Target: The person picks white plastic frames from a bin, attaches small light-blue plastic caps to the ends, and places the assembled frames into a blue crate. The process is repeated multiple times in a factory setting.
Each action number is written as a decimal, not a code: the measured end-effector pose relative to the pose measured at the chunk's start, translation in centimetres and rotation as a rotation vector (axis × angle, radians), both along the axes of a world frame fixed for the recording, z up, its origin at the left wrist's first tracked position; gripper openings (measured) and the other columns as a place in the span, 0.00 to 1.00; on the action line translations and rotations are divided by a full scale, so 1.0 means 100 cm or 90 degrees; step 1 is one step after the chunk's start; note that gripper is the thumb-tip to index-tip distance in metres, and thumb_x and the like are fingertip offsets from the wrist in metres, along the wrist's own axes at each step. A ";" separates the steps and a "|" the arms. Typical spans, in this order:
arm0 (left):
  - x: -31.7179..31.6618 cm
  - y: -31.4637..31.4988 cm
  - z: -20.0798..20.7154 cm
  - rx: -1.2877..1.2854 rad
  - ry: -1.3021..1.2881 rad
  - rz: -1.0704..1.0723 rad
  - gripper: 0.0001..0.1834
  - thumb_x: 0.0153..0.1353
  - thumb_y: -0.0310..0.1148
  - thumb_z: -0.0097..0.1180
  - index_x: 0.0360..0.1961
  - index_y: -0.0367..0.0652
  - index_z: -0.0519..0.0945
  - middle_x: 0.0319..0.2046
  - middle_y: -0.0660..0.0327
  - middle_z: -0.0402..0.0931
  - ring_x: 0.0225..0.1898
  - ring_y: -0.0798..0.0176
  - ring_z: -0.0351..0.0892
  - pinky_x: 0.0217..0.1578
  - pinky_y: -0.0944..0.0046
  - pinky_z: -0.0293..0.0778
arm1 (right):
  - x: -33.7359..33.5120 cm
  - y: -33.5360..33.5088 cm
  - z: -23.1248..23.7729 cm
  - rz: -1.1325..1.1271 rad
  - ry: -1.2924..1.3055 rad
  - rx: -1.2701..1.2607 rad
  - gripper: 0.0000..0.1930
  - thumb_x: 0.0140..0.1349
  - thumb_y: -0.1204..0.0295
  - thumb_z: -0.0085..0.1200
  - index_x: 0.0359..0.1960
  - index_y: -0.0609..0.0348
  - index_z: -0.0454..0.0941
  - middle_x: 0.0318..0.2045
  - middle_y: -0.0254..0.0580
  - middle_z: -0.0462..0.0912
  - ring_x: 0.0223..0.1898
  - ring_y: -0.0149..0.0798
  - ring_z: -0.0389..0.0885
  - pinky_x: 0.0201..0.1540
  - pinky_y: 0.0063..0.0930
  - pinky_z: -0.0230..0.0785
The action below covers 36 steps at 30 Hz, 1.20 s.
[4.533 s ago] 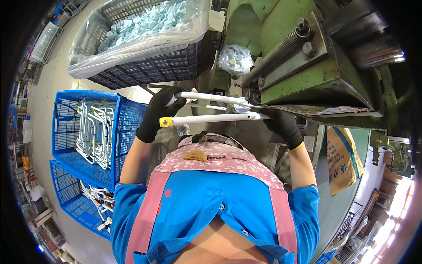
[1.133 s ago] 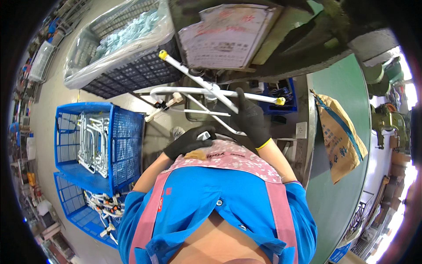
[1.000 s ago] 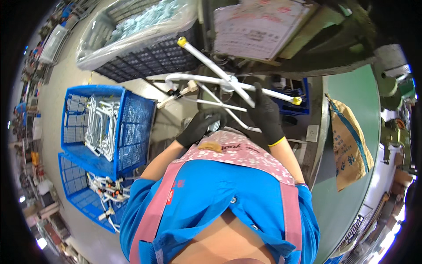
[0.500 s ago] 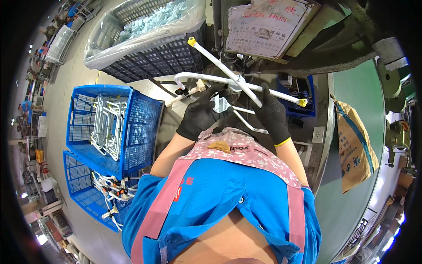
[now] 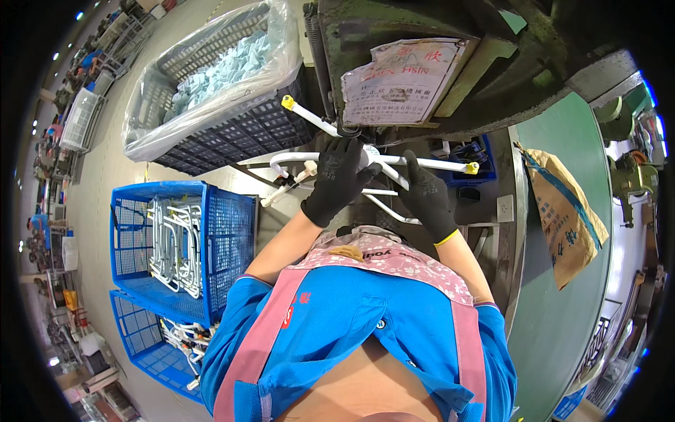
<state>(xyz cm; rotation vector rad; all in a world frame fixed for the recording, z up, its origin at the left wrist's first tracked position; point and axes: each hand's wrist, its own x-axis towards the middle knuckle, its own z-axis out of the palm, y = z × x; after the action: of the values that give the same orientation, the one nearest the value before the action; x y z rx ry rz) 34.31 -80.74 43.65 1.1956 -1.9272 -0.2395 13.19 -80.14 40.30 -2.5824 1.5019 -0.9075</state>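
A white tube frame (image 5: 439,164) with crossing bars and yellow end pieces lies in front of me under the machine. My right hand (image 5: 426,195), in a black glove, grips a bar just right of the crossing, its index finger pointing up along it. My left hand (image 5: 339,177), gloved too, is closed against the crossing with its thumb toward the middle. Its fingers hide what they hold. A pale joint (image 5: 370,150) shows beside the fingertips. Left of that hand, a cream-coloured clamp-like part (image 5: 306,171) sits near the frame's bent end.
A green-black machine (image 5: 422,21) with a torn label overhangs the frame. At left, a lined black crate (image 5: 232,133) holds light blue pieces; below, a blue basket (image 5: 235,239) holds white tube frames. A brown paper sack (image 5: 562,218) lies on the green surface at right.
My left hand has moved up onto the frame's crossing, and the light blue piece that showed in it is now hidden. My right hand keeps its grip. The whole view has shifted slightly.
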 end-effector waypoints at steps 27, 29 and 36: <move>0.103 -0.041 -0.019 -0.011 -0.408 -0.014 0.29 0.41 0.32 0.59 0.50 0.40 0.73 0.38 0.51 0.74 0.38 0.49 0.73 0.37 0.48 0.64 | -0.004 -0.029 0.009 -0.211 0.131 0.102 0.11 0.38 0.61 0.66 0.21 0.46 0.78 0.22 0.40 0.79 0.31 0.49 0.79 0.33 0.43 0.71; 0.105 -0.041 -0.023 -0.036 -0.415 -0.016 0.27 0.42 0.32 0.60 0.48 0.41 0.75 0.33 0.52 0.75 0.34 0.49 0.75 0.35 0.50 0.64 | -0.007 -0.034 0.005 -0.195 0.139 0.050 0.09 0.38 0.61 0.65 0.21 0.44 0.77 0.21 0.38 0.78 0.26 0.46 0.79 0.25 0.40 0.71; 0.105 -0.044 -0.028 -0.050 -0.406 -0.018 0.14 0.51 0.34 0.54 0.40 0.46 0.76 0.30 0.58 0.75 0.37 0.55 0.74 0.36 0.53 0.61 | -0.004 -0.031 0.009 -0.236 0.164 0.126 0.10 0.38 0.63 0.65 0.21 0.47 0.78 0.25 0.37 0.79 0.32 0.45 0.80 0.33 0.39 0.71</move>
<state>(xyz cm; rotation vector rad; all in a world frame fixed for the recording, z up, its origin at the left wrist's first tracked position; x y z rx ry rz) 44.78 -85.15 40.81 1.2902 -2.4680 0.2343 12.79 -83.20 41.23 -2.3928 2.0682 -0.4183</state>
